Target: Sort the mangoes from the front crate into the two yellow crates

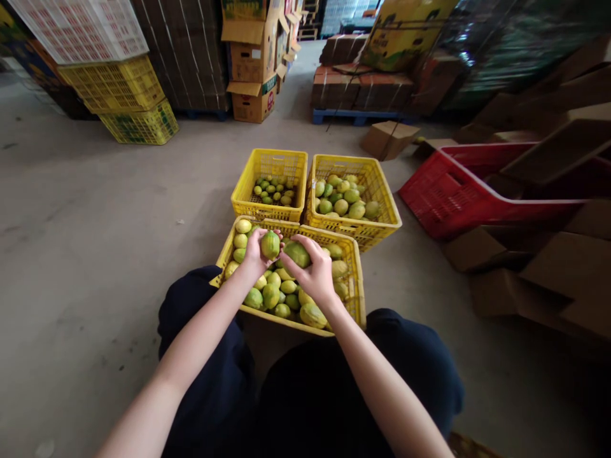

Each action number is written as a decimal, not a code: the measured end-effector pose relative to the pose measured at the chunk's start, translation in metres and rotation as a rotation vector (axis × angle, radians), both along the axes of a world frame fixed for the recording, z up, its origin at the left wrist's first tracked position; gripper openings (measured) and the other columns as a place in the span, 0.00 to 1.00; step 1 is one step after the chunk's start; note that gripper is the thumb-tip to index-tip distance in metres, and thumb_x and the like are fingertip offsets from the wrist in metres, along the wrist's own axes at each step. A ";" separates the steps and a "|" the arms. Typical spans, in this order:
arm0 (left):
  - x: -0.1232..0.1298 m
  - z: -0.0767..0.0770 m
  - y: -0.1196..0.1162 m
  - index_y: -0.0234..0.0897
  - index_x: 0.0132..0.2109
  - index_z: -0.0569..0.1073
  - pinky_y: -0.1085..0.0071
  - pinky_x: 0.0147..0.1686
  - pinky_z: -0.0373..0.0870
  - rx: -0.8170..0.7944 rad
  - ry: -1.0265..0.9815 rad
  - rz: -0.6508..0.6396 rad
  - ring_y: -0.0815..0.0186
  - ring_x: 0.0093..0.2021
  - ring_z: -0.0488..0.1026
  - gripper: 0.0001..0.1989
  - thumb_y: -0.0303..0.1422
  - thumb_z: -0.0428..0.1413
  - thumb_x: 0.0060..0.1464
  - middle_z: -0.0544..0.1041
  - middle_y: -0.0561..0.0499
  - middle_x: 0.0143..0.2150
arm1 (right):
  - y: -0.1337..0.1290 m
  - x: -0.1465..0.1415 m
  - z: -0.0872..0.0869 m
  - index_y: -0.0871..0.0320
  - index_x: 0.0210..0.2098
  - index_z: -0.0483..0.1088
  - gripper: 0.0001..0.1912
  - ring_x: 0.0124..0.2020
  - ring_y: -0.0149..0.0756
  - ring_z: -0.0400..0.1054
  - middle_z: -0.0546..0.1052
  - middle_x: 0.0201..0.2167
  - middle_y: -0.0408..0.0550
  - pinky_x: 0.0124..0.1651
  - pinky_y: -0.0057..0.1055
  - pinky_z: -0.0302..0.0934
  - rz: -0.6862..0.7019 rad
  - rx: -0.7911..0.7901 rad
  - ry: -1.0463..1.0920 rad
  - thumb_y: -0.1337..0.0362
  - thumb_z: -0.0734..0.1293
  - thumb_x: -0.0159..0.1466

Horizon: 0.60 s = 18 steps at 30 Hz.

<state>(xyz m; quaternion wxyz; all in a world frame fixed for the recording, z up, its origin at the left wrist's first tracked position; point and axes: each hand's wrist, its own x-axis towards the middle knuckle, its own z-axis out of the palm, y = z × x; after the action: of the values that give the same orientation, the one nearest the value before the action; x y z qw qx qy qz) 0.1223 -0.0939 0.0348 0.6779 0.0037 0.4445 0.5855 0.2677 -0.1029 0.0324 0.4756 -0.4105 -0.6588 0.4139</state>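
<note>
Over the near yellow crate (359,280), both hands hold fruit. My left hand (255,252), palm up, is closed around a green-yellow lemon (270,245). Just to its right, my right hand (315,267) grips a larger, greener lemon (297,255) from above and the right side, thumb nearest me. The two lemons are close together, a small gap between them. Beneath the hands, the near crate is filled with many yellow and green lemons (271,295) of mixed sizes; some are hidden by my hands and forearms.
Beyond the near crate stand a left yellow crate (243,184) with small lemons and a right yellow crate (389,197) with larger ones. A red crate (429,197) and cardboard boxes (568,273) lie to the right. Stacked crates (119,86) and a blue pallet (358,117) are farther back.
</note>
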 end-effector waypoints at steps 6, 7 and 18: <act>-0.003 0.006 -0.004 0.33 0.46 0.73 0.67 0.39 0.79 0.040 -0.117 0.073 0.60 0.37 0.80 0.15 0.29 0.42 0.64 0.78 0.46 0.31 | 0.014 -0.002 -0.006 0.52 0.34 0.73 0.16 0.33 0.39 0.70 0.75 0.30 0.41 0.35 0.35 0.68 -0.038 -0.449 0.247 0.52 0.74 0.51; -0.003 0.005 -0.004 0.33 0.47 0.73 0.67 0.39 0.79 0.031 -0.120 0.073 0.60 0.37 0.80 0.15 0.30 0.43 0.66 0.78 0.45 0.32 | 0.016 -0.002 -0.007 0.53 0.33 0.72 0.16 0.30 0.38 0.69 0.74 0.29 0.42 0.30 0.34 0.67 -0.035 -0.573 0.309 0.51 0.74 0.51; -0.005 -0.004 -0.005 0.31 0.49 0.73 0.76 0.36 0.77 -0.053 -0.155 0.055 0.64 0.39 0.79 0.16 0.34 0.42 0.71 0.78 0.45 0.32 | 0.022 -0.003 -0.012 0.53 0.33 0.69 0.14 0.22 0.37 0.66 0.73 0.26 0.44 0.19 0.35 0.60 -0.062 -0.798 0.456 0.55 0.73 0.50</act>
<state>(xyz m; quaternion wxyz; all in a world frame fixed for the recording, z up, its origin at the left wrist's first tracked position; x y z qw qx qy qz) 0.1174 -0.0989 0.0310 0.6938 -0.0717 0.4061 0.5904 0.2643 -0.0804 0.0209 0.4252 -0.4794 -0.3137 0.7007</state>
